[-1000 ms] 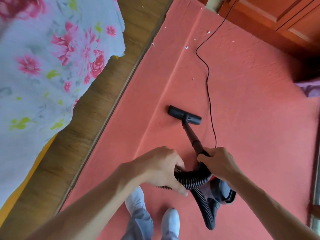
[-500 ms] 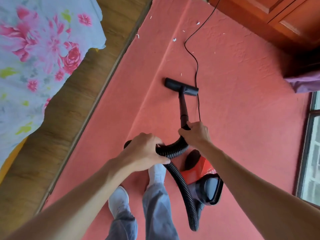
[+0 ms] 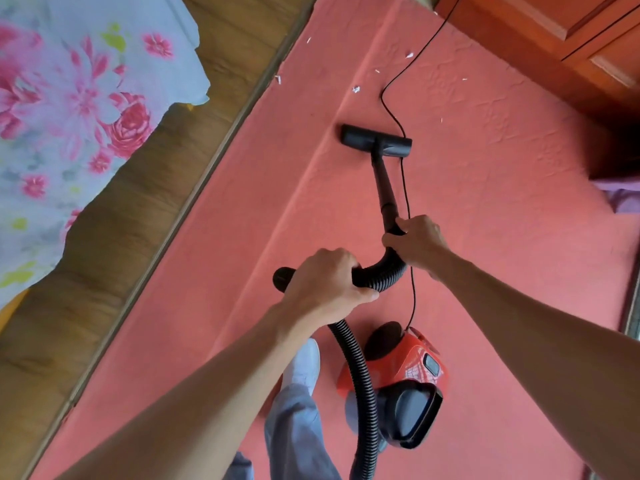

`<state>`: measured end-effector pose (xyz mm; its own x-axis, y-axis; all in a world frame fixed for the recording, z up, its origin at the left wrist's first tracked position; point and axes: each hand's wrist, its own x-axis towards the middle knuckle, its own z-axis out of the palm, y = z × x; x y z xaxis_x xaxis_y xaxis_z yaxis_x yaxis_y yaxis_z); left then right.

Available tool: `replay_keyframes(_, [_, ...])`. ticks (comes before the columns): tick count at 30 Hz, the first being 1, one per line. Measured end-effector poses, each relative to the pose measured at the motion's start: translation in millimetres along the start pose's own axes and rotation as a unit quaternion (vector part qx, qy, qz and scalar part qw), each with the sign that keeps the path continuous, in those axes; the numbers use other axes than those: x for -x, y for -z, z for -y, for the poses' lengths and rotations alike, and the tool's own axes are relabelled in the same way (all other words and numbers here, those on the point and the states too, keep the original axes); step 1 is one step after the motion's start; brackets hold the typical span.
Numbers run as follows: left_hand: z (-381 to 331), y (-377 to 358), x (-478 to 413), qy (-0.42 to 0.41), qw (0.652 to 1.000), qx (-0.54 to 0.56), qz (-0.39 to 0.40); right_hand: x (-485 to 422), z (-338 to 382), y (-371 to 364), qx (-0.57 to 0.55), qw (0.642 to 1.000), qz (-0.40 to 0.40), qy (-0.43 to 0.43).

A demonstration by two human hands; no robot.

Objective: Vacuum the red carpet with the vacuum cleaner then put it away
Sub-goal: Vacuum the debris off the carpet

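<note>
A red and black canister vacuum cleaner (image 3: 408,379) stands on the red carpet (image 3: 502,209) by my feet. Its ribbed black hose (image 3: 360,375) loops up to my left hand (image 3: 325,282), which grips the hose. My right hand (image 3: 415,240) grips the bent handle where the hose meets the black wand (image 3: 382,181). The wand runs forward to the flat black floor nozzle (image 3: 375,140), which rests on the carpet. Small white scraps (image 3: 355,89) lie on the carpet beyond the nozzle.
The thin black power cord (image 3: 405,161) trails from the canister past the nozzle's right end toward the wooden cabinet (image 3: 561,39) at top right. A wooden bed frame (image 3: 138,202) with a floral sheet (image 3: 69,109) borders the carpet on the left. Purple cloth (image 3: 623,199) lies at the right edge.
The nozzle has been pushed forward along the carpet toward the white scraps. Both hands moved forward with the hose and wand, and more of the red canister has come into sight.
</note>
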<state>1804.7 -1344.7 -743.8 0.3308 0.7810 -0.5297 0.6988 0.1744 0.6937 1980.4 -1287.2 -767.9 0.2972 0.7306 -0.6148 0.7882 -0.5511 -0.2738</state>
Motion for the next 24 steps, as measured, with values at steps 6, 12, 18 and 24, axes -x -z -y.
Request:
replay_keyframes(6, [5.8, 18.9, 25.9, 0.007, 0.999, -0.017, 0.029, 24.6, 9.5, -8.3, -0.023, 1.000, 0.012, 0.003])
replay_keyframes(12, [-8.4, 66.2, 79.7, -0.025, 0.997, -0.065, 0.045, 88.9, 27.9, -0.3, -0.186, 0.981, -0.034, -0.038])
replay_keyframes(18, [-21.7, 147.3, 171.6, -0.050, 0.990, -0.096, 0.091, 194.6, 73.7, 6.7, -0.266, 0.961, -0.002, -0.078])
replay_keyframes(24, [-47.0, 217.0, 246.1, -0.097, 0.965, -0.230, 0.086, 281.7, 125.9, 24.7, -0.315, 0.945, 0.015, -0.083])
